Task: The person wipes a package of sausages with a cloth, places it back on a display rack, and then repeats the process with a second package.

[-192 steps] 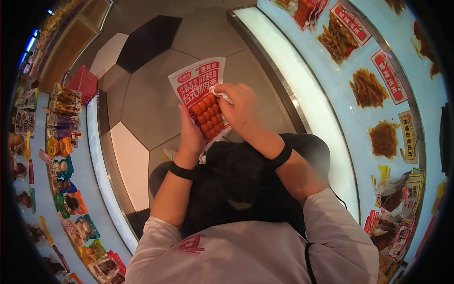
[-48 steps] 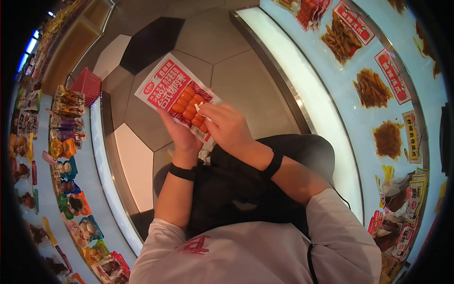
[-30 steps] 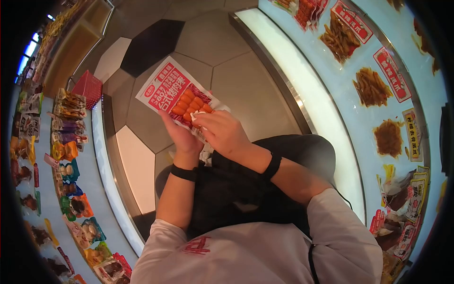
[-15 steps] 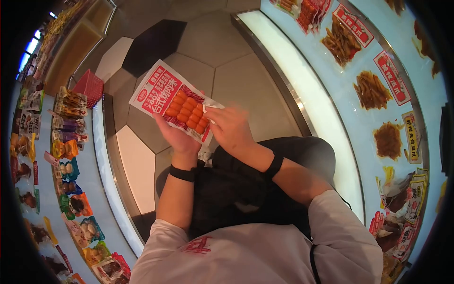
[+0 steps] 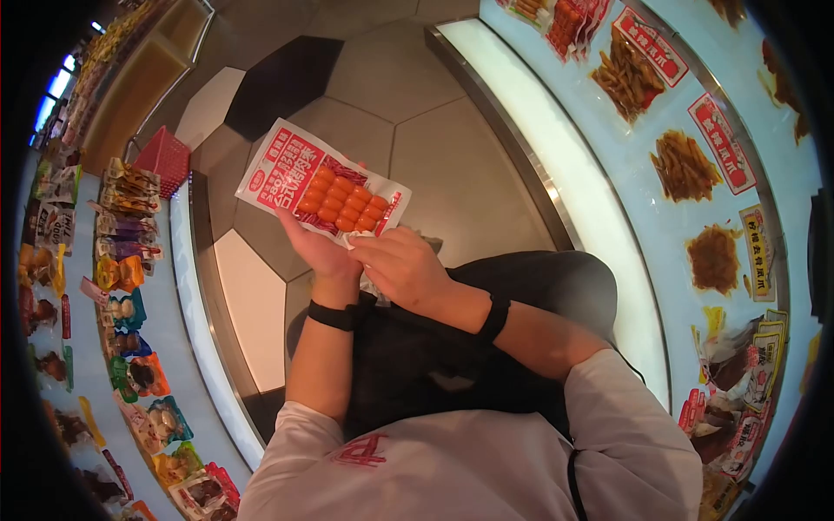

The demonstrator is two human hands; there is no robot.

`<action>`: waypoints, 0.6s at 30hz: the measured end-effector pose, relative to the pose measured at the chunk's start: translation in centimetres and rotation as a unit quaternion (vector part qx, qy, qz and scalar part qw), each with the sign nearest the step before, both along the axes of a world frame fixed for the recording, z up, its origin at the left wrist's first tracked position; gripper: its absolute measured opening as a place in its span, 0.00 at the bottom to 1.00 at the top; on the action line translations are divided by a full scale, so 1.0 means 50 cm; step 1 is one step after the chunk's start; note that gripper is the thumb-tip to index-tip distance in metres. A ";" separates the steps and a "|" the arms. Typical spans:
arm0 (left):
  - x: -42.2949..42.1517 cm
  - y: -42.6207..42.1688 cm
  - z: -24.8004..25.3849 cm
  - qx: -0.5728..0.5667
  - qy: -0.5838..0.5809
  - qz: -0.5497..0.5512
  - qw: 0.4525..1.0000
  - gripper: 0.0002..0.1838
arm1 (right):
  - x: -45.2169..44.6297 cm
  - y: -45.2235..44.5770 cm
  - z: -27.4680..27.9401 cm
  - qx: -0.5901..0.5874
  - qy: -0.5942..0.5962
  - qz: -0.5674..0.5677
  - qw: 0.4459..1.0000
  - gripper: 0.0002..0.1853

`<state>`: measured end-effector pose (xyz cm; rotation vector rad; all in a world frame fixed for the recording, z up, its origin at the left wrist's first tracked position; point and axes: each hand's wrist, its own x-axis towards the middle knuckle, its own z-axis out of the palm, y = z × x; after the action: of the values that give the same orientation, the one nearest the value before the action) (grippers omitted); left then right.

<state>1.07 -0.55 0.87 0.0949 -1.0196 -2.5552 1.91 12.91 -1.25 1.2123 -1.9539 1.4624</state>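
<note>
A flat red-and-white package of sausages (image 5: 339,201) is tilted above my lap, its printed front facing up. My left hand (image 5: 323,253) grips it from underneath, thumb on the lower left edge. Pinched in the fingers of my right hand (image 5: 404,267) is a small white wipe (image 5: 350,238), pressed against the package's lower edge; whether it is tissue or cloth I cannot tell. Most of the wipe is hidden by the fingers. Something pale shows below the right hand, too covered to name.
Shelves of snack packs (image 5: 139,273) curve along the left. At right, a pale display panel (image 5: 643,174) with chicken-feet pictures rises above a lit white ledge (image 5: 556,156). A pink basket (image 5: 163,161) stands at upper left. Hexagonal floor tiles (image 5: 460,165) lie between.
My right hand has moved down and left with the wipe, from the package's right side to its lower edge. The package has turned slightly counterclockwise in my left hand.
</note>
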 end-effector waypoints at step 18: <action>-0.005 -0.010 0.007 0.055 0.003 0.029 0.998 0.41 | -0.015 0.000 -0.022 0.023 -0.095 -0.049 0.994 0.13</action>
<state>0.84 -1.05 1.23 0.1457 -0.8618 -2.5555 1.16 12.89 -2.36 1.0119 -2.1498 1.5394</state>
